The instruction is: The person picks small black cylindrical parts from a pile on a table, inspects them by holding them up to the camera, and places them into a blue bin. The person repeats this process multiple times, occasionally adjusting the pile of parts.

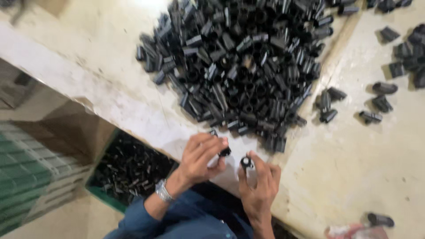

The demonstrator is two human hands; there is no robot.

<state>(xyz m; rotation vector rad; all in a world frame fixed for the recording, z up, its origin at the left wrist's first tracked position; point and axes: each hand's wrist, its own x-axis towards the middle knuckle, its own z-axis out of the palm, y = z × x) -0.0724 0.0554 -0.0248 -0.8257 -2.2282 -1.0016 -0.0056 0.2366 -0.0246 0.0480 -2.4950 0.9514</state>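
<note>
Two small black plastic pieces, one to each hand, both held just below the near edge of the big heap (pixel 248 66) of like pieces. Left-hand piece (pixel 224 152) pinched between thumb and curled fingers (pixel 211 145) of the left hand (pixel 201 159), fingers closed snugly on it. Right-hand piece (pixel 246 163), round end up, gripped at the fingertips of the right hand (pixel 261 186), thumb and forefinger closed on it, remaining fingers loosely bent. Barely apart from each other, the two pieces, over the front edge of the table (pixel 345 168) nearest the heap. A metal wristwatch (pixel 163 191) on the left wrist, down and left of the heap; blue sleeves (pixel 186 221) lower still. Heap itself: hundreds of short black tubular parts, piled on the pale, stained table and running off the top of the view. Right of the heap, loose scattered pieces (pixel 330 106) singly and in small clusters; a further cluster (pixel 409 53) toward the far right edge. Below and left of the heap, off the table, a green crate (pixel 99 192) filled with more black parts. Far below and right of the heap, one lone black piece (pixel 380 219) beside something pinkish, too blurred to make out.
</note>
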